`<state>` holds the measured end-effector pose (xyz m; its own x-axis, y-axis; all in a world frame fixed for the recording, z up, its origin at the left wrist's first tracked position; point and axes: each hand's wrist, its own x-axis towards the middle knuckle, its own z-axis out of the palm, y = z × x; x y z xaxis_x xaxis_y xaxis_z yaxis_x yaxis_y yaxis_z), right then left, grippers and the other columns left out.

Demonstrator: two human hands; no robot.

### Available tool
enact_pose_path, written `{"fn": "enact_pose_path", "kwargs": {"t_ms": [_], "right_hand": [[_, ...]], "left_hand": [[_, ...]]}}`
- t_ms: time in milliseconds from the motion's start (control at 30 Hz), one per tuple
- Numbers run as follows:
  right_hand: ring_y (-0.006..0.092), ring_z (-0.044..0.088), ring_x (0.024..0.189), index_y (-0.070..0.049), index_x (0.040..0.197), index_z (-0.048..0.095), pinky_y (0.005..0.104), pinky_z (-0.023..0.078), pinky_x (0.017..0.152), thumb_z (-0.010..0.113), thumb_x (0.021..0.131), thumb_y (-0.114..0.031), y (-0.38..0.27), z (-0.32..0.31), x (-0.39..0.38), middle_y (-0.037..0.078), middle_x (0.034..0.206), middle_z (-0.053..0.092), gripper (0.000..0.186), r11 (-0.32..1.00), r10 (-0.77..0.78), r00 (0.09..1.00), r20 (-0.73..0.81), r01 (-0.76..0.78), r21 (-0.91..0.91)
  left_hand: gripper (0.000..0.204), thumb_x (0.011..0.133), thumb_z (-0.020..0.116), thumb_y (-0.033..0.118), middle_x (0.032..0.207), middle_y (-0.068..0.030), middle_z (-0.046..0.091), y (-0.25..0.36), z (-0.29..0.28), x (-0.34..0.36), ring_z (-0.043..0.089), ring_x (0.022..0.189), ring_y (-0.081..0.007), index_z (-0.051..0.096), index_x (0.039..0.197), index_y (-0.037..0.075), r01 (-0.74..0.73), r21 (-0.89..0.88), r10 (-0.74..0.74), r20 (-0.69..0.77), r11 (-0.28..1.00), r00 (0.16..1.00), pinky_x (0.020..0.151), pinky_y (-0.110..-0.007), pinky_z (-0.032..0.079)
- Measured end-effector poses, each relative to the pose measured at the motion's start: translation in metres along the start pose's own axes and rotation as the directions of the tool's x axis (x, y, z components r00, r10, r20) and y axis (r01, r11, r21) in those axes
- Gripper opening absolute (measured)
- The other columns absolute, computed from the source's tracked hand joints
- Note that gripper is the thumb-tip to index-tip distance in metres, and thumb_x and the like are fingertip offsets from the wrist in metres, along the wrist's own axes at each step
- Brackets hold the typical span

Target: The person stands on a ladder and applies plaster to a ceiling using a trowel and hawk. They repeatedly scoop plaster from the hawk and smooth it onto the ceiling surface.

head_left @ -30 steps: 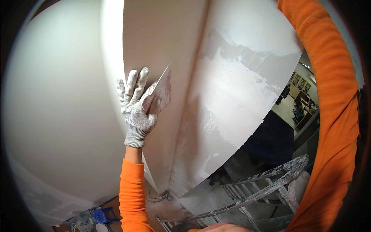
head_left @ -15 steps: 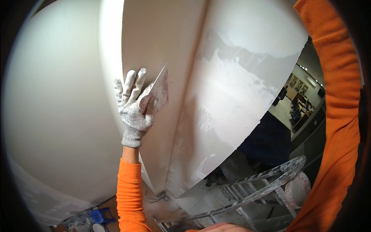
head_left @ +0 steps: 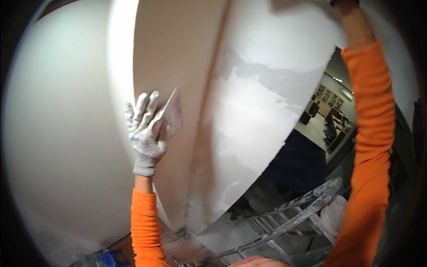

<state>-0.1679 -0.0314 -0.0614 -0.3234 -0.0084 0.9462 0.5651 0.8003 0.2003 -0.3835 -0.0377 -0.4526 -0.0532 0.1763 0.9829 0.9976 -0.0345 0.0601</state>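
My left hand (head_left: pixel 144 129), in a speckled grey knit glove, is at the edge of a narrow wall panel (head_left: pixel 178 35), fingers stretched upward and thumb holding a plaster-smeared scraper (head_left: pixel 171 111). The scraper's thin blade points up and right. My right hand (head_left: pixel 344 3) is raised to the top edge of the view, beside the patched white wall surface (head_left: pixel 267 102); only a dark sliver of it shows above the bare wrist, so its fingers and anything in them are hidden. A smooth pale wall (head_left: pixel 58 133) fills the left.
A plaster-spattered ladder (head_left: pixel 289 224) stands at lower right with a pale smeared object (head_left: pixel 333 216) on it. Beyond the wall's ragged edge are a dark floor area (head_left: pixel 298 160) and a room with desks (head_left: pixel 333 129). A blue plastic item (head_left: pixel 109 258) lies at lower left.
My right arm's sleeve end has come lower, showing bare wrist and a shadow on the upper wall. My left hand, still with the scraper, sits slightly further left and lower in view.
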Motion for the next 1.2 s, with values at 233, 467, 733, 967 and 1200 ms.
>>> {"fn": "enact_pose_path", "kwargs": {"t_ms": [233, 467, 733, 967, 1200], "right_hand": [[0.0076, 0.059, 0.063, -0.006, 0.088, 0.065, 0.0225, 0.052, 0.057, 0.061, 0.104, -0.030, 0.055, -0.054, -0.099, 0.002, 0.071, 0.063, 0.029, 0.780, -0.145, 0.984, 0.100, 0.051, 0.623], [0.0047, 0.060, 0.078, -0.006, 0.109, 0.063, 0.0243, 0.050, 0.066, 0.078, 0.090, -0.025, 0.044, -0.083, -0.308, -0.001, 0.086, 0.062, 0.031, 0.469, 0.393, 0.888, 0.239, -0.417, 0.779], [0.0100, 0.067, 0.095, -0.002, 0.116, 0.063, 0.0245, 0.055, 0.080, 0.080, 0.087, -0.016, 0.041, -0.273, -0.483, 0.004, 0.101, 0.069, 0.037, 0.097, 0.676, 0.418, 0.607, -0.867, 0.490], [0.0192, 0.070, 0.077, 0.003, 0.113, 0.058, 0.0337, 0.058, 0.066, 0.071, 0.093, -0.020, 0.053, -0.410, -0.556, 0.013, 0.095, 0.070, 0.034, -0.121, 0.959, 0.087, 0.271, -0.738, 0.664], [0.0238, 0.070, 0.072, 0.002, 0.112, 0.055, 0.0352, 0.057, 0.062, 0.073, 0.093, -0.027, 0.071, -0.490, -0.588, 0.016, 0.087, 0.070, 0.039, 0.242, 0.966, 0.235, -0.109, -0.671, 0.700]], "left_hand": [[0.032, 0.093, 0.060, 0.013, 0.150, -0.0087, 0.058, 0.003, -0.002, 0.007, 0.041, 0.149, -0.0330, 0.073, 0.121, 0.009, -0.043, 0.035, 0.043, -0.015, 0.998, 0.999, 0.126, -0.053, 0.019], [0.039, 0.096, 0.060, 0.017, 0.151, -0.0108, 0.056, 0.002, -0.004, 0.006, 0.037, 0.150, -0.0353, 0.064, 0.134, 0.007, -0.114, 0.000, 0.114, -0.070, 0.994, 0.991, 0.126, -0.054, 0.016], [0.041, 0.102, 0.055, 0.022, 0.153, -0.0160, 0.053, -0.005, 0.006, 0.000, 0.035, 0.150, -0.0377, 0.059, 0.140, 0.005, -0.133, -0.061, 0.127, -0.095, 0.989, 0.987, 0.124, -0.051, 0.021], [0.038, 0.097, 0.063, 0.030, 0.126, -0.0169, 0.058, 0.053, 0.008, 0.014, 0.041, 0.123, -0.0336, 0.062, 0.123, 0.001, -0.215, 0.122, 0.228, -0.109, 0.969, 0.967, 0.103, -0.047, 0.032], [0.043, 0.092, 0.071, 0.040, 0.096, -0.0170, 0.063, 0.179, -0.018, 0.027, 0.049, 0.091, -0.0289, 0.066, 0.102, -0.002, 0.161, -0.312, -0.193, -0.073, 0.936, 0.978, 0.079, -0.043, 0.042]]}}
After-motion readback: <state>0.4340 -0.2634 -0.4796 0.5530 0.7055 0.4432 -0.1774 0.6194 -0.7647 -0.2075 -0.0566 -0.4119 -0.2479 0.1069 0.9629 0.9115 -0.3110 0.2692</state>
